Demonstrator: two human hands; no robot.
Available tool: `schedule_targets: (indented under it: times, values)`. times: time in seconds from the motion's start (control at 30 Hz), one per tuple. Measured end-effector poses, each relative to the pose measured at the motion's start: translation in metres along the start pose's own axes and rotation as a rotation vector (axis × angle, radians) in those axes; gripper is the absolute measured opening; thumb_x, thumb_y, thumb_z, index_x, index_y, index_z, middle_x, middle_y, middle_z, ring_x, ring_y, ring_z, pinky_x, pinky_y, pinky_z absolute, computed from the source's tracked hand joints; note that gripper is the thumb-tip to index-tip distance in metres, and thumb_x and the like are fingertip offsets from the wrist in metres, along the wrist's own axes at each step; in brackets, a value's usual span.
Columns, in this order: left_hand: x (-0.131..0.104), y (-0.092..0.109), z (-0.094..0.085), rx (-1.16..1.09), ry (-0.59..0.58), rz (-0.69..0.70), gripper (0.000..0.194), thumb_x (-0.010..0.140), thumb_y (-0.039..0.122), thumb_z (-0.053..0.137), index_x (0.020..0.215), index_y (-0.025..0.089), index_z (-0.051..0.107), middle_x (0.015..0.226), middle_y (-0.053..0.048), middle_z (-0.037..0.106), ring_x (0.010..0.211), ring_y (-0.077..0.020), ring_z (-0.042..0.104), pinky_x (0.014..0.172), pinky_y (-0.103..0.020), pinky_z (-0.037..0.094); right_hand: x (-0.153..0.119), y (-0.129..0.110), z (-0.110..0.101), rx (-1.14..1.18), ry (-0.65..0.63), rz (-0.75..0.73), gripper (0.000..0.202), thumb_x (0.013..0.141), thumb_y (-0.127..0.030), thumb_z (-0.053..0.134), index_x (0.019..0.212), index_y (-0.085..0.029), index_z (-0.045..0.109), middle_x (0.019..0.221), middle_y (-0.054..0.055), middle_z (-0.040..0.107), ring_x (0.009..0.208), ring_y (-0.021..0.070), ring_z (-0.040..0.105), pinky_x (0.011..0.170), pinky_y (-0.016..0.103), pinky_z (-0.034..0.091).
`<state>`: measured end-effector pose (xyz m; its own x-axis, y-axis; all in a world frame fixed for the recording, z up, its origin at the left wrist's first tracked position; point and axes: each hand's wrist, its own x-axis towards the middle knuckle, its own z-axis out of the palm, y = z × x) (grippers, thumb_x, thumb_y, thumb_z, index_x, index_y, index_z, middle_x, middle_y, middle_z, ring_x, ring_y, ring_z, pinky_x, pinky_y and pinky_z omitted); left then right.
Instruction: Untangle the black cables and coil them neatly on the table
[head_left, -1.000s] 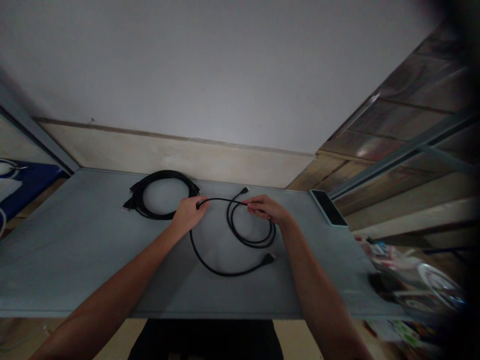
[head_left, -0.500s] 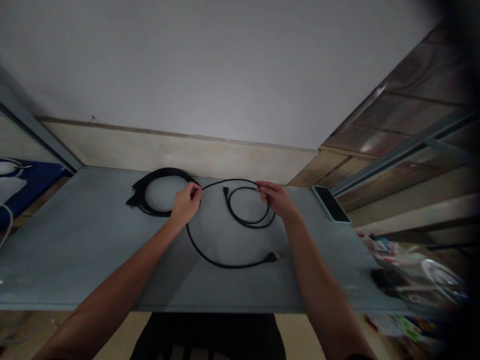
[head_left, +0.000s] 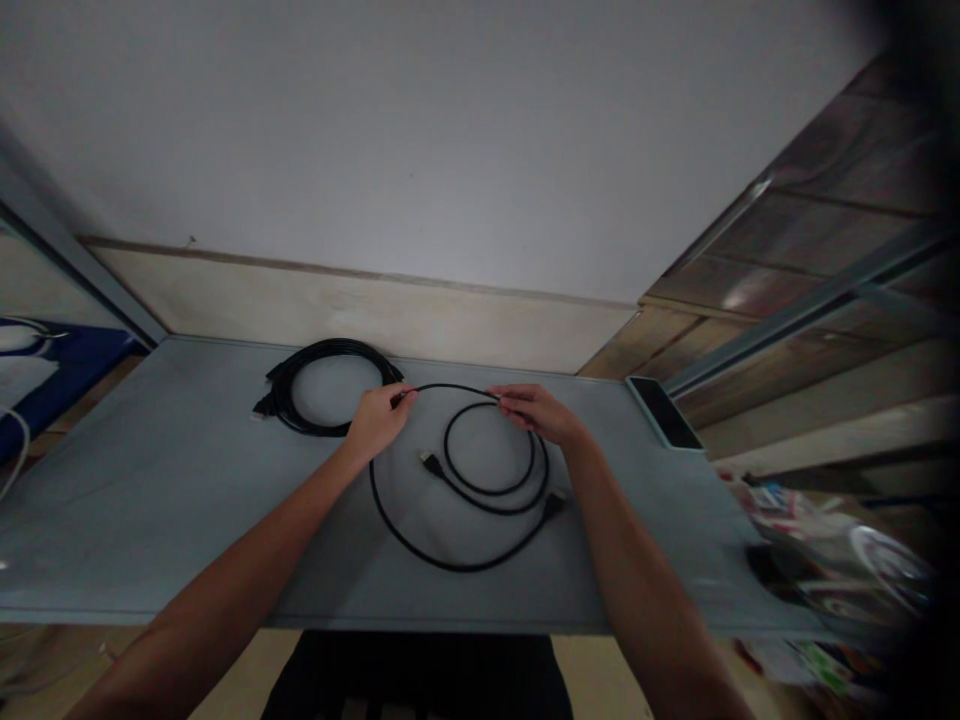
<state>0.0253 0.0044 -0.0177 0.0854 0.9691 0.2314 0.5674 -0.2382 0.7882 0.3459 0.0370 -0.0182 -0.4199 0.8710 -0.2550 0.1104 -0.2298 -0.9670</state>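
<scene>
Both my hands pinch one thin black cable [head_left: 465, 569], which arches between them above the grey tabletop. My left hand [head_left: 379, 418] is closed on it at the left, beside a coiled black cable [head_left: 337, 347] that lies at the back. My right hand [head_left: 538, 412] grips the same cable at the upper right, fingers pressed together. Below the right hand the cable runs in loose loops. One end plug [head_left: 431, 462] lies left of these loops; the other plug [head_left: 555, 503] is near my right forearm. The coiled cable's plug [head_left: 264, 405] points left.
A phone [head_left: 664, 414] lies at the right end of the grey table [head_left: 172, 480]. A pale wall stands directly behind it. At the right edge is a blurred clear container [head_left: 855, 570]. Blue material [head_left: 82, 360] with a white cord is off the left side.
Both hands have come slightly nearer to me, and the right has shifted left. The cable's loops and its plug moved closer and to the left; the lower arc also dropped nearer.
</scene>
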Motion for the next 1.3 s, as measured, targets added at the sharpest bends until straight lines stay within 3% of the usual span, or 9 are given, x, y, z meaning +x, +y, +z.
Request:
schedule_targets:
  times: [0.2, 0.27, 0.37, 0.5, 0.67, 0.87, 1.0, 1.13, 1.3]
  values:
    - [0.007, -0.005, -0.006, -0.134, 0.199, -0.132, 0.027, 0.095, 0.039, 0.049, 0.096, 0.019, 0.068, 0.075, -0.003, 0.070, 0.066, -0.0167, 0.063, 0.061, -0.028, 0.046, 0.001, -0.004, -0.006, 0.233, 0.123, -0.222, 0.054, 0.074, -0.024, 0.075, 0.128, -0.024, 0.066, 0.102, 0.007, 0.068, 0.064, 0.0087, 0.050, 0.054, 0.023, 0.041]
    - [0.007, -0.006, -0.004, -0.171, 0.145, -0.145, 0.027, 0.095, 0.039, 0.048, 0.099, 0.019, 0.065, 0.067, 0.000, 0.064, 0.057, -0.0148, 0.059, 0.055, -0.026, 0.043, 0.006, 0.001, -0.005, 0.209, 0.222, -0.239, 0.045, 0.073, -0.027, 0.076, 0.117, -0.021, 0.071, 0.097, 0.006, 0.068, 0.064, 0.0089, 0.050, 0.054, 0.023, 0.041]
    - [0.005, -0.007, 0.000, -0.223, -0.073, -0.147, 0.028, 0.095, 0.036, 0.045, 0.108, 0.018, 0.062, 0.058, 0.004, 0.057, 0.047, -0.0130, 0.052, 0.049, -0.025, 0.040, 0.012, 0.009, -0.003, 0.087, 0.314, -0.161, 0.038, 0.069, -0.032, 0.080, 0.103, -0.017, 0.075, 0.082, 0.004, 0.066, 0.057, 0.0078, 0.048, 0.046, 0.022, 0.036]
    - [0.002, -0.002, 0.000, -0.124, -0.149, -0.075, 0.038, 0.096, 0.034, 0.041, 0.121, 0.016, 0.063, 0.070, -0.002, 0.068, 0.058, -0.0165, 0.062, 0.058, -0.028, 0.047, 0.009, 0.009, 0.002, 0.004, 0.151, -0.014, 0.041, 0.071, -0.034, 0.080, 0.106, -0.014, 0.075, 0.068, 0.000, 0.061, 0.046, 0.0048, 0.039, 0.039, 0.020, 0.025]
    - [-0.002, 0.004, -0.002, -0.022, -0.163, 0.095, 0.034, 0.095, 0.038, 0.047, 0.102, 0.018, 0.074, 0.102, -0.008, 0.076, 0.090, -0.0222, 0.069, 0.080, -0.031, 0.050, 0.004, 0.003, 0.014, -0.082, -0.155, 0.112, 0.042, 0.076, -0.034, 0.078, 0.112, -0.013, 0.075, 0.069, 0.001, 0.061, 0.045, 0.0043, 0.039, 0.038, 0.021, 0.023]
    - [0.004, 0.001, -0.007, -0.011, 0.023, -0.009, 0.033, 0.095, 0.041, 0.050, 0.090, 0.019, 0.074, 0.085, -0.006, 0.075, 0.078, -0.0214, 0.068, 0.071, -0.031, 0.049, 0.001, -0.003, 0.008, 0.174, -0.120, -0.050, 0.060, 0.075, -0.023, 0.078, 0.133, -0.023, 0.063, 0.092, 0.003, 0.066, 0.060, 0.0062, 0.046, 0.051, 0.021, 0.035]
    - [0.008, -0.002, -0.009, -0.051, 0.137, -0.058, 0.034, 0.096, 0.042, 0.046, 0.090, 0.020, 0.070, 0.084, -0.005, 0.074, 0.078, -0.0203, 0.067, 0.069, -0.029, 0.048, 0.003, -0.003, 0.007, 0.245, -0.004, -0.156, 0.048, 0.073, -0.021, 0.079, 0.121, -0.022, 0.071, 0.097, 0.005, 0.068, 0.069, 0.0085, 0.052, 0.060, 0.023, 0.042]
    - [0.006, -0.002, -0.009, -0.035, 0.024, -0.035, 0.033, 0.097, 0.042, 0.043, 0.091, 0.020, 0.067, 0.080, -0.004, 0.072, 0.072, -0.0186, 0.064, 0.066, -0.029, 0.046, 0.009, 0.002, 0.013, 0.211, 0.116, -0.144, 0.034, 0.072, -0.025, 0.081, 0.104, -0.019, 0.077, 0.082, 0.003, 0.068, 0.062, 0.0074, 0.051, 0.056, 0.022, 0.041]
    - [0.000, 0.005, -0.006, 0.009, -0.195, 0.067, 0.032, 0.096, 0.041, 0.046, 0.096, 0.020, 0.070, 0.087, -0.005, 0.074, 0.074, -0.0194, 0.065, 0.070, -0.030, 0.048, 0.005, 0.005, 0.011, 0.057, -0.079, 0.097, 0.041, 0.069, -0.028, 0.084, 0.106, -0.014, 0.077, 0.068, 0.002, 0.066, 0.051, 0.0072, 0.049, 0.044, 0.021, 0.036]
